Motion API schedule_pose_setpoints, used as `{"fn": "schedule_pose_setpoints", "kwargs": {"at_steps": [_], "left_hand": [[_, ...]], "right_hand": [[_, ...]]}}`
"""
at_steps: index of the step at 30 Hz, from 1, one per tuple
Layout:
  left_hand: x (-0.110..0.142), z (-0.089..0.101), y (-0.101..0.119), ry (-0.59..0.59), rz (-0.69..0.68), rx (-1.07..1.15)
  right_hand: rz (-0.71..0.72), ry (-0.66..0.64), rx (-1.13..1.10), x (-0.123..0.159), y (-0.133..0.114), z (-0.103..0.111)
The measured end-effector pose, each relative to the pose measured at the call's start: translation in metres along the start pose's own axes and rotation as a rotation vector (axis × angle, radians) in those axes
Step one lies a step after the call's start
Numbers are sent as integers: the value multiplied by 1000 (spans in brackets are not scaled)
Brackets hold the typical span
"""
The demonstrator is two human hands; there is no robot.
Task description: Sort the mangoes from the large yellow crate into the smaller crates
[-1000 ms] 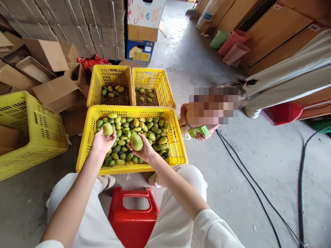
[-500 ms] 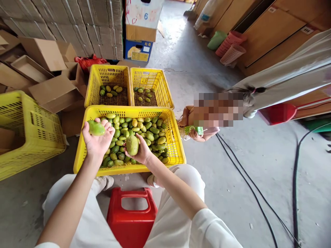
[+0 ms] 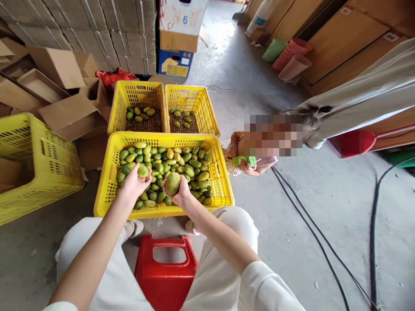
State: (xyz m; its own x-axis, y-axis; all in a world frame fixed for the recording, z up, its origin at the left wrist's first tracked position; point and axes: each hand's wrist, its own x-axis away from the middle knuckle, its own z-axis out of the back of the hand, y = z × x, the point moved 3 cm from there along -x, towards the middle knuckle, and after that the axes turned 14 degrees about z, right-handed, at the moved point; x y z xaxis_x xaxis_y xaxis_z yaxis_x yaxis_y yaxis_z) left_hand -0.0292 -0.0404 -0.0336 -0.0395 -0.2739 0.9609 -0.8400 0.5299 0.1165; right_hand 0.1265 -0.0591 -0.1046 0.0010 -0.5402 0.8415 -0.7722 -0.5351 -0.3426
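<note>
My left hand [image 3: 135, 183] is closed around a green mango [image 3: 142, 171], above the left part of a large yellow crate [image 3: 103, 190]. To its right, my right hand [image 3: 181, 192] grips a larger, duller green mango [image 3: 173, 183] over the middle of the same crate. Many green and yellowish mangoes [image 3: 194, 163] lie in the crate beneath both hands. Behind it stand two smaller yellow crates: the left one [image 3: 112, 106] holds several mangoes on its bottom, and the right one [image 3: 212, 114] holds several small green ones.
A red plastic stool [image 3: 165, 276] stands between my knees. At the left are another yellow crate [image 3: 55, 168] and cardboard boxes [image 3: 68, 114]. Right of the mango crate is a person [image 3: 259, 166] holding a green drink carton [image 3: 245, 161]. Black cables [image 3: 311, 224] run across the floor.
My left hand has moved right and down with its mango, and its fingers have closed around it. My right hand has shifted slightly right, still holding the larger mango.
</note>
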Motion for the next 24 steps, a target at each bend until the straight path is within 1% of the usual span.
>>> {"fn": "schedule_pose_setpoints", "kwargs": {"at_steps": [3,5,7,10,13,17,20,24], "left_hand": [[5,-3,2,-127,-24,9],[9,-5,5,-159,-26,33],[13,-5,9,-135,-63,88],[16,-3,17,-101,-167,183],[17,2,27,-126,-239,219],[21,12,43,-127,-345,263],[27,12,49,-127,-359,267],[31,6,46,-106,-334,283]], "right_hand": [[14,-12,-12,-3,-2,-1],[19,-8,-38,-3,-3,-3],[29,-10,-57,-1,-5,-5],[66,-16,-87,4,-9,-8],[101,-14,-137,13,-16,-12],[73,-79,-213,18,-27,-18],[35,-93,-222,15,-35,-18],[10,-37,-146,10,-39,-12]]}}
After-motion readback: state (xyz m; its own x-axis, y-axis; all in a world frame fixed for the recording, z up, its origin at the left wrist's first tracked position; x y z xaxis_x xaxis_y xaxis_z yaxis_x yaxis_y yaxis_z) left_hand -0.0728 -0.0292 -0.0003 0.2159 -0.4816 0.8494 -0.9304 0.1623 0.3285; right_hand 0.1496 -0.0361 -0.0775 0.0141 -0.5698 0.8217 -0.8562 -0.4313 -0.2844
